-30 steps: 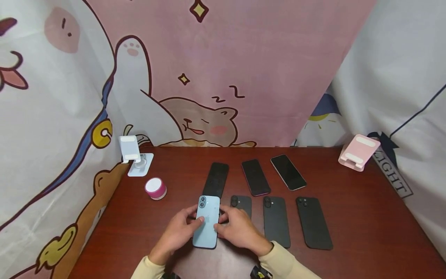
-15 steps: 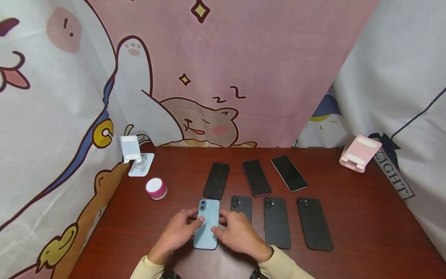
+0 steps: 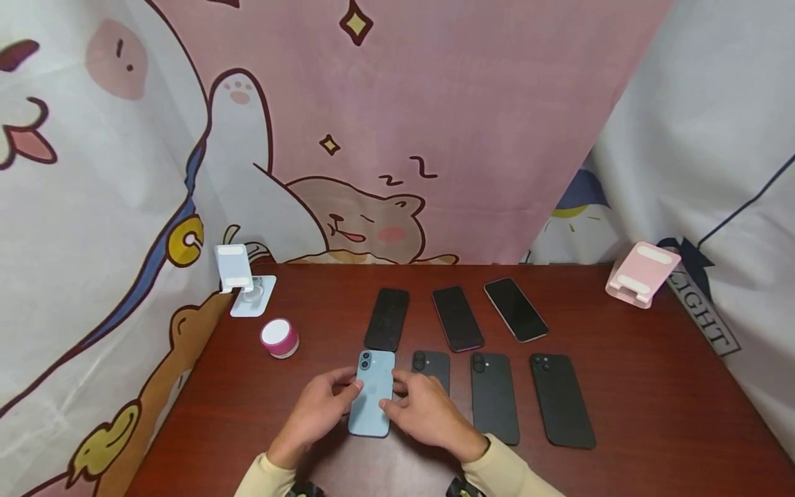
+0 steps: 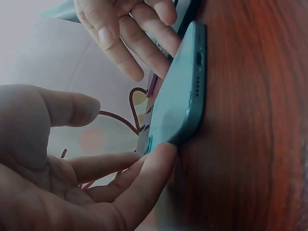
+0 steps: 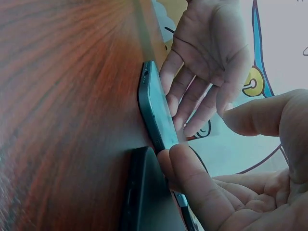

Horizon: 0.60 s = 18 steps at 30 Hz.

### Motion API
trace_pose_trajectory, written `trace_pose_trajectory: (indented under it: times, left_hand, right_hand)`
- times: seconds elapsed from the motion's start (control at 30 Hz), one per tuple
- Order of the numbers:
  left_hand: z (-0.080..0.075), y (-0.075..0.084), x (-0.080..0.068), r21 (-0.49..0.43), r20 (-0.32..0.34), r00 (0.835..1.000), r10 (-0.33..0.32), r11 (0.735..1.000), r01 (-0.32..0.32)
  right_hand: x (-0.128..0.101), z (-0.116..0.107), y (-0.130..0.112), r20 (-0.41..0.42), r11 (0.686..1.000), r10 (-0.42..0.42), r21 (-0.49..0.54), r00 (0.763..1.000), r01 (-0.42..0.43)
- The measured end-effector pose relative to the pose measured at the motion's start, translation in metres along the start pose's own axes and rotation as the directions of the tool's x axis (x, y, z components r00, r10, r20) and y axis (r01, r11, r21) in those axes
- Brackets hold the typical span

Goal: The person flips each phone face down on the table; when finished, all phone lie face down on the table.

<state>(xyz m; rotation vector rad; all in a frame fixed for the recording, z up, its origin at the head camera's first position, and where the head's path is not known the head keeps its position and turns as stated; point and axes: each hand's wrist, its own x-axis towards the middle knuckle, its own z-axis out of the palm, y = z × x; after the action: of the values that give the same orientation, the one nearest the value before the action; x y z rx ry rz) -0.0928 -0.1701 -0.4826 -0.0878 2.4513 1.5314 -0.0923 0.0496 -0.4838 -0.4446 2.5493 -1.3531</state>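
Observation:
A light blue phone (image 3: 373, 404) lies back up on the table, its two camera lenses at the far end. My left hand (image 3: 323, 404) is at its left side; in the left wrist view the fingertips (image 4: 166, 151) touch the phone's edge while the thumb is held up off it. On the other side, my right hand (image 3: 428, 411) has its fingertips (image 5: 175, 154) at the phone's right edge, thumb likewise raised. Partly behind the right hand is a dark phone (image 3: 437, 366), also back up.
Two more dark phones, one in the middle (image 3: 495, 400) and one farther right (image 3: 562, 400), complete the near row. Behind lie three screen-up phones (image 3: 386, 319). A pink-and-white round container (image 3: 279, 338), a white phone stand (image 3: 251, 293) and a pink stand (image 3: 642, 273) stand farther out.
The light blue phone has come down onto the table, sliding toward me and then slightly away. Both hands stay beside it. The other phones keep their places.

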Motion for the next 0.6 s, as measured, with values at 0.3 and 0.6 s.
trace_pose_trajectory:
  times: [0.3,0.6]
  left_hand:
    - [0.000,-0.001,0.004,-0.050,0.018,1.000,0.004,0.999,-0.003]
    - [-0.006,0.010,0.020,0.035,-0.003,0.999,0.031,0.999,-0.031]
  right_hand:
    - [0.005,-0.007,0.003,0.013,0.998,-0.011,0.065,1.000,0.010]
    - [0.023,-0.029,0.008,-0.063,0.997,-0.036,0.062,0.997,0.040]
